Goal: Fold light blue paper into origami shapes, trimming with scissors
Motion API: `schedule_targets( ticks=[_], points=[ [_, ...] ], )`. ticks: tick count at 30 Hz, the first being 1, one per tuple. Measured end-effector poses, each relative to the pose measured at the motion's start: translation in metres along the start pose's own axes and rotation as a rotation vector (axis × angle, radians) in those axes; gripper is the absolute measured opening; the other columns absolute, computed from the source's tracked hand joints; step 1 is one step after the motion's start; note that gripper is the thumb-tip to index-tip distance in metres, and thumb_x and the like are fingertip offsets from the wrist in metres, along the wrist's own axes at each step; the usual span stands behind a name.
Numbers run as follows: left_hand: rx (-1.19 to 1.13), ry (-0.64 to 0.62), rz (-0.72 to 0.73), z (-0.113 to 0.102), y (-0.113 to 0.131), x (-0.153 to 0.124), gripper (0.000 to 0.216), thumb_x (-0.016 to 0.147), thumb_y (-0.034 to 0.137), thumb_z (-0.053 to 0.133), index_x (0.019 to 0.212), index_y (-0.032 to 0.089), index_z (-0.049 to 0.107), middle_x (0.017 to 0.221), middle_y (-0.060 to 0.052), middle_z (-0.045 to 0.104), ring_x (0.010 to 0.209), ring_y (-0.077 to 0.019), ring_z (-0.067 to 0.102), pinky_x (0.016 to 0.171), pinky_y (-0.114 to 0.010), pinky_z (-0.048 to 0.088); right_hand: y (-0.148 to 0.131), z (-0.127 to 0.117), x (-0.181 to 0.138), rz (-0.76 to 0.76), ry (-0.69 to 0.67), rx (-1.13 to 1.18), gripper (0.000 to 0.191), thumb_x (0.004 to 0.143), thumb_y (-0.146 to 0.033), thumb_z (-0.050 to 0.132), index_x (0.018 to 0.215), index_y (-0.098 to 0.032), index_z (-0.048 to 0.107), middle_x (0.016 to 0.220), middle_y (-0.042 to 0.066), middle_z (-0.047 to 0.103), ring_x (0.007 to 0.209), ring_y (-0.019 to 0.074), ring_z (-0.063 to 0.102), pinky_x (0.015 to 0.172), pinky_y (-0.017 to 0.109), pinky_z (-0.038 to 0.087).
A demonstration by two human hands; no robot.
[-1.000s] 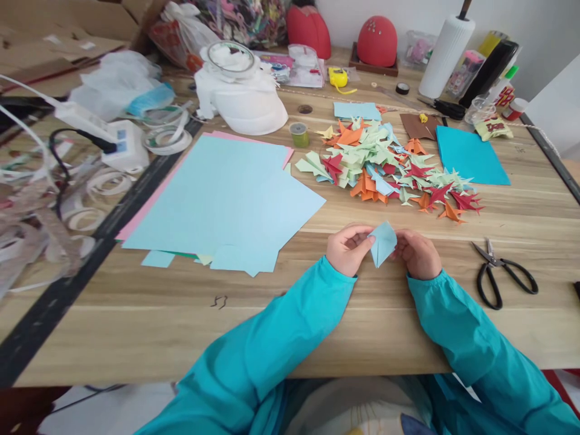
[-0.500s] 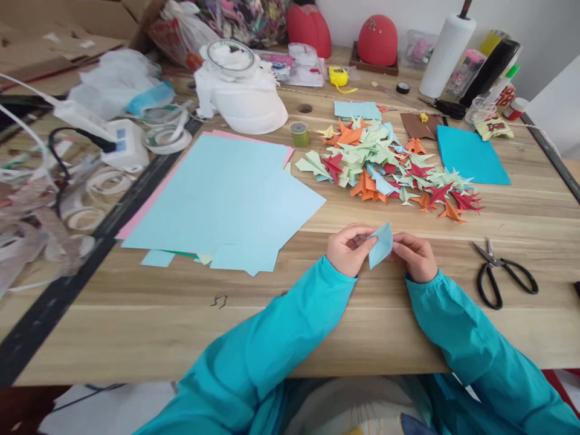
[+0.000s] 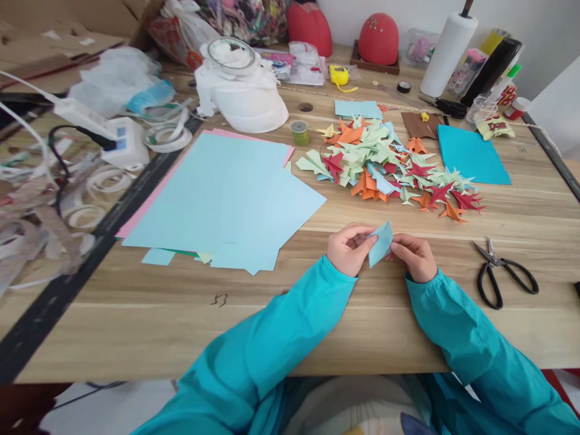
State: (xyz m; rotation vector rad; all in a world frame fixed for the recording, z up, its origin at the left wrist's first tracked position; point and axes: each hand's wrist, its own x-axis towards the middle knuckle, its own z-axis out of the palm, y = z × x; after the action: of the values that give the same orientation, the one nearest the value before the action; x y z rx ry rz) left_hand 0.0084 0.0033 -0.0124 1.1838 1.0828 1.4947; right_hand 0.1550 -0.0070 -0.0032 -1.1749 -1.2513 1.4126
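At the near middle of the table (image 3: 181,326), between two teal sleeves: left grip (image 3: 348,248) and right grip (image 3: 414,257), both clamped on one small folded piece of light-blue paper (image 3: 381,241). Pinches the paper's left side with thumb and forefinger of the left grip; pinches its lower right edge with the fingertips of the right grip. Paper tilted, one corner up and away, another down toward the body; cannot tell whether it touches the wood.

Well to the right of the right grip: black-handled scissors (image 3: 505,275), flat on the table, blades slightly apart, tips pointing away.

Beyond the grips and well apart from them: a loose pile of folded paper shapes (image 3: 385,169) in pale green, red, orange and light blue. Right of the pile, a teal sheet (image 3: 471,156); behind the pile, a brown sheet (image 3: 419,125) and a smaller light-blue sheet (image 3: 357,109).

Left of the grips: a fanned stack of large light-blue sheets (image 3: 226,193), with a pink sheet (image 3: 149,205) showing at its left edge. Just beyond the stack's far right corner, a small green spool (image 3: 299,133), upright.

Along the far edge: a white paper-towel roll (image 3: 446,54) and a red dome (image 3: 378,39). Far left, past a dark strip: rolls of white tape (image 3: 167,136).
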Motion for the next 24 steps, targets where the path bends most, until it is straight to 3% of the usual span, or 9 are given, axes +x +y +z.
schedule_targets(
  ticks=[5, 11, 20, 24],
  points=[
    [-0.007, -0.021, -0.013, 0.001, -0.001, -0.001, 0.011, 0.06, 0.018, 0.068, 0.069, 0.013, 0.065, 0.066, -0.002, 0.061, 0.055, -0.0077, 0.053, 0.05, -0.02, 0.043, 0.0, 0.003, -0.001, -0.036, -0.02, -0.068, 0.02, 0.069, -0.037, 0.063, 0.071, -0.017, 0.066, 0.057, 0.0, 0.061, 0.052, 0.011, 0.053, 0.053, 0.025, 0.044],
    [-0.113, -0.141, -0.069, 0.002, -0.001, -0.004, 0.013, 0.062, 0.019, 0.067, 0.073, 0.014, 0.066, 0.074, -0.004, 0.063, 0.064, -0.0109, 0.057, 0.059, -0.023, 0.047, 0.004, 0.007, 0.0, -0.056, -0.004, -0.063, 0.015, 0.066, -0.032, 0.066, 0.068, -0.017, 0.063, 0.058, -0.001, 0.06, 0.055, 0.0104, 0.053, 0.056, 0.024, 0.044],
    [-0.233, -0.218, -0.13, 0.002, -0.006, -0.004, 0.022, 0.057, 0.017, 0.071, 0.078, 0.015, 0.065, 0.079, -0.004, 0.062, 0.071, -0.0135, 0.059, 0.064, -0.025, 0.049, 0.0, 0.004, 0.0, 0.031, 0.043, -0.052, 0.018, 0.058, -0.03, 0.072, 0.06, -0.016, 0.061, 0.053, -0.001, 0.059, 0.048, 0.0092, 0.049, 0.049, 0.023, 0.04],
    [-0.216, -0.295, -0.167, -0.003, 0.003, -0.001, 0.024, 0.059, 0.02, 0.068, 0.083, 0.015, 0.066, 0.083, -0.006, 0.062, 0.077, -0.0158, 0.058, 0.068, -0.026, 0.048, -0.005, 0.0, 0.0, 0.114, -0.011, -0.043, 0.023, 0.057, -0.035, 0.072, 0.056, -0.015, 0.059, 0.046, -0.003, 0.055, 0.042, 0.0078, 0.045, 0.042, 0.022, 0.035]
  ],
)
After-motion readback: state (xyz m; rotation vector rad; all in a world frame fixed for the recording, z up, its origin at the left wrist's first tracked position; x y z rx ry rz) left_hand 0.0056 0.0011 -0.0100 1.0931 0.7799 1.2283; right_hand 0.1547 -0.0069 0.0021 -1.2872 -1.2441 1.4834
